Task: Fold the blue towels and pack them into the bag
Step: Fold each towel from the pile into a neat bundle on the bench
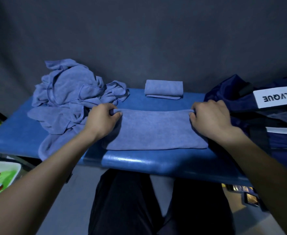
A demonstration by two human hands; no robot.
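A blue towel (154, 130) lies folded into a wide strip in the middle of the blue padded table (139, 160). My left hand (102, 118) pinches its far left corner. My right hand (208, 117) pinches its far right corner. A small folded blue towel (164, 89) rests at the back of the table. A crumpled heap of blue towels (70, 94) lies at the left. The dark navy bag (258, 107) with a white label sits at the right, beside my right hand.
A white tray (2, 178) with green and red items stands low at the left, off the table. A dark grey backdrop (139, 39) hangs behind the table. My legs in dark trousers are below the front edge.
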